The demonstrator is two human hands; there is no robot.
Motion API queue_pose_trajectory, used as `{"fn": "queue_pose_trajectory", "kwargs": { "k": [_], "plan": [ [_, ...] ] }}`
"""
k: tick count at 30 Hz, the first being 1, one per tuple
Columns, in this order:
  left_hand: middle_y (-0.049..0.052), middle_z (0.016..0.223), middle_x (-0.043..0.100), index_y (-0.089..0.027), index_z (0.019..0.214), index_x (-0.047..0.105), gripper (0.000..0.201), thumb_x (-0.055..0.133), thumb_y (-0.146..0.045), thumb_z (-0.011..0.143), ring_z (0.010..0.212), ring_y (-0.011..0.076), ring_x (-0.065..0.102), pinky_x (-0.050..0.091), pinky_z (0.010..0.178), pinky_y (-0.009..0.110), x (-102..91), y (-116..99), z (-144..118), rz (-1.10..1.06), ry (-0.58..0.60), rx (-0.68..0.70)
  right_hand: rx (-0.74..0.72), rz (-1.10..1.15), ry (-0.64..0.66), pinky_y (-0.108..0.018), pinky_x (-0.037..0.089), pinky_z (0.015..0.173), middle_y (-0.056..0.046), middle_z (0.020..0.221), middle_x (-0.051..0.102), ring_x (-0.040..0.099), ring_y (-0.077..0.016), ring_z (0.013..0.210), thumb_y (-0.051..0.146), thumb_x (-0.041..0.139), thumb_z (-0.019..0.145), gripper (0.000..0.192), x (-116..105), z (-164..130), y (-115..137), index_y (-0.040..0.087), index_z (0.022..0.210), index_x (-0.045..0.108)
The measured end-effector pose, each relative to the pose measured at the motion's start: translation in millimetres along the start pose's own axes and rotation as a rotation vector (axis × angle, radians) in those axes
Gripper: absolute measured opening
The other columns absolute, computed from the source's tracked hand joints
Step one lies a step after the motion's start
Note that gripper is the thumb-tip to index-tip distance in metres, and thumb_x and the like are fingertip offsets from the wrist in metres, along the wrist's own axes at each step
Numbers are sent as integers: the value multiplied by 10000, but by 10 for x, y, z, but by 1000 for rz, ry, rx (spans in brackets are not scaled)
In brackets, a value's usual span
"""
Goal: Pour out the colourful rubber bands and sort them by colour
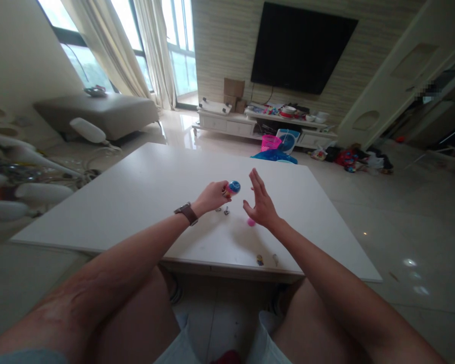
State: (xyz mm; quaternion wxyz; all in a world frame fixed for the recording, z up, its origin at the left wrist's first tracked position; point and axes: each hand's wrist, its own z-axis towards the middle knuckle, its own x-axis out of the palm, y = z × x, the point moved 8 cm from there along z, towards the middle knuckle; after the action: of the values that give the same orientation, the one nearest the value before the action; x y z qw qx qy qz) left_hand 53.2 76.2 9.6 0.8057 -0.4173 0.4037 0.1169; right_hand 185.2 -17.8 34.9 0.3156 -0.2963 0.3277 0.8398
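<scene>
My left hand (213,196), with a brown watch strap at its wrist, is closed around a small bottle-shaped thing (234,187). Its rounded blue end points to the right, and pink shows below the blue. My right hand (263,205) is raised to the right of it, fingers stretched and thumb apart, holding nothing. A pink round piece (251,222) lies on the white table (136,197) just below my right hand. Small metal pieces (226,211) lie under my left hand. Near the front edge are a small yellow-and-blue figure (260,260) and a little silvery item (275,260).
Beyond the table's far edge are a blue plastic bag (275,155), a pink basket (270,142) and a low TV cabinet (227,125). White padded parts on a metal frame (38,191) stand close to the left. My knees are under the front edge.
</scene>
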Motion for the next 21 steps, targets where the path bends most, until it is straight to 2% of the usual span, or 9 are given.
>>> {"fn": "queue_pose_trajectory", "kwargs": {
  "k": [3,5,10,11,14,16,18,20,21],
  "plan": [
    [8,718,648,-185,788,613,181,730,-274,683,647,161,551,380,622,273,25,-28,-4,10,39,20,-63,31,202,-480,350,1208,-55,1683,74,184,-276,1535,78,585,780,1042,171,-12,54,281,1610,-11],
    [6,722,651,-184,792,621,181,736,-273,684,651,160,555,390,630,274,47,-6,2,-10,57,11,-82,26,247,-482,323,1224,-53,1679,109,214,-269,1528,59,569,778,1026,195,-22,72,284,1611,14],
    [11,739,663,-179,781,618,202,756,-280,674,668,162,573,409,633,272,48,66,45,-46,40,-30,4,-25,-50,-511,323,1218,-32,1686,19,127,-289,1546,66,548,814,1013,-59,6,33,305,1607,-35],
    [12,730,660,-178,767,613,200,757,-277,669,662,163,571,405,623,271,58,69,48,-30,50,-28,5,-12,-23,-506,335,1212,-37,1686,26,133,-288,1545,71,560,809,1024,-27,4,29,302,1607,-39],
    [13,697,648,-177,749,612,174,745,-243,657,638,164,563,388,602,274,98,86,46,42,87,-22,-36,42,242,-466,353,1208,-56,1676,131,245,-271,1518,51,584,769,1031,218,-32,32,289,1612,40],
    [11,702,653,-179,762,616,176,743,-233,653,644,165,568,394,606,274,108,107,47,47,89,-27,-55,48,307,-452,340,1217,-53,1664,191,297,-257,1499,26,563,759,1001,268,-52,32,289,1610,106],
    [9,729,665,-181,779,617,199,754,-251,654,668,166,579,411,623,273,89,122,56,2,65,-34,-38,21,183,-462,307,1233,-39,1665,184,269,-251,1510,14,531,776,975,156,-21,19,297,1609,111],
    [10,750,671,-178,793,621,221,763,-279,657,683,165,584,427,635,273,43,117,65,-51,24,-35,3,4,15,-488,292,1236,-27,1679,111,199,-262,1532,26,527,794,985,10,7,0,304,1611,52],
    [10,757,673,-175,801,625,225,763,-284,659,686,163,585,432,639,273,19,100,66,-73,7,-25,18,8,-20,-500,294,1233,-24,1683,76,176,-271,1537,39,537,800,1000,-20,12,-7,308,1610,17]
  ]
}}
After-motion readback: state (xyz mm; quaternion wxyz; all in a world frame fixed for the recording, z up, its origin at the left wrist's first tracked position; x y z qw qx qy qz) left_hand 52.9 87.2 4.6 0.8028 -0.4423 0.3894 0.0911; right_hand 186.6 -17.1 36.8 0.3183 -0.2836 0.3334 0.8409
